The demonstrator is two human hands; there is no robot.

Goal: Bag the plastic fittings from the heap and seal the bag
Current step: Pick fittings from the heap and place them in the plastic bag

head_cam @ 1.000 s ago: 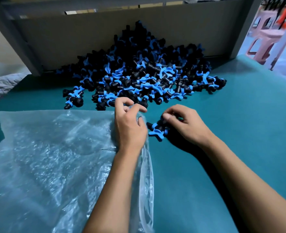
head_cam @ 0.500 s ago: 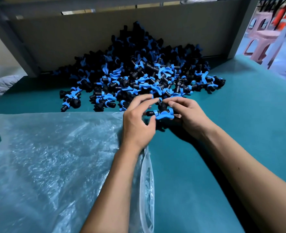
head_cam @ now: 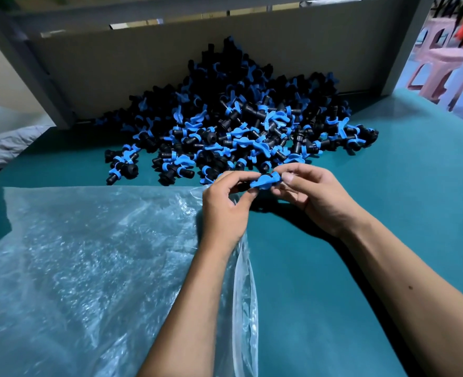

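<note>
Between both hands, just above the teal table (head_cam: pixel 361 213): one fitting (head_cam: pixel 264 181), blue wings on a black body, lifted clear of the surface. Half a second ago, low against the near edge of the heap (head_cam: pixel 233 126), with both hands tucked in among the pieces; now drawn back toward the body, slightly higher and free of the pile. Left hand (head_cam: pixel 225 205) curled, fingertips pinching the fitting's left end. Right hand (head_cam: pixel 314 197) curled too, thumb and fingers pinching the right end. Directly under and left of the left hand: clear plastic bag (head_cam: pixel 89 268), flat on the table, apparently holding no fittings, its crumpled mouth right beside the left wrist. Just beyond the fingertips: heap of black and blue fittings, large, piled against a grey board (head_cam: pixel 143 63). Judged meaning: one piece picked and ready to go in, bagging barely begun, bag mouth not visibly held open, sealing far off.
</note>
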